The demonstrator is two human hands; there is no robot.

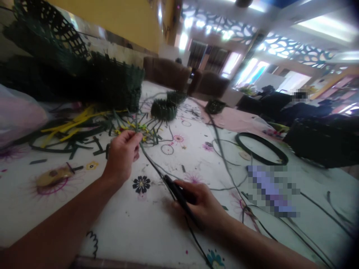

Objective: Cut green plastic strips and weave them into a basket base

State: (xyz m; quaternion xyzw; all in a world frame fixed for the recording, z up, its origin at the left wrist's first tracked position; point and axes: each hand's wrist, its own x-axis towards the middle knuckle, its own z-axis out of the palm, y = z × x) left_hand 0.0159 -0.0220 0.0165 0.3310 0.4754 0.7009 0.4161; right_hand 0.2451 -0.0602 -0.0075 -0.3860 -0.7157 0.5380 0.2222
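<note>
My left hand [122, 155] pinches a bunch of thin dark green strips [146, 130] flecked with yellow, and the strips fan out past my fingers. My right hand [203, 205] grips a black pen-shaped tool [178, 196], perhaps a soldering iron, with a thin dark cord trailing from it. Both hands rest low over a white floral tablecloth [157, 228]. Loose yellow strips [70, 125] lie to the left of my left hand. A woven dark green basket [112, 82] stands beyond them.
A small woven green ring [164, 110] and a green hoop [262, 149] lie on the table among loose cords. A plastic bag [17, 116] lies at left, a dark woven piece [322, 142] at right. A seated person [300, 108] and brown sofas [166, 73] are beyond.
</note>
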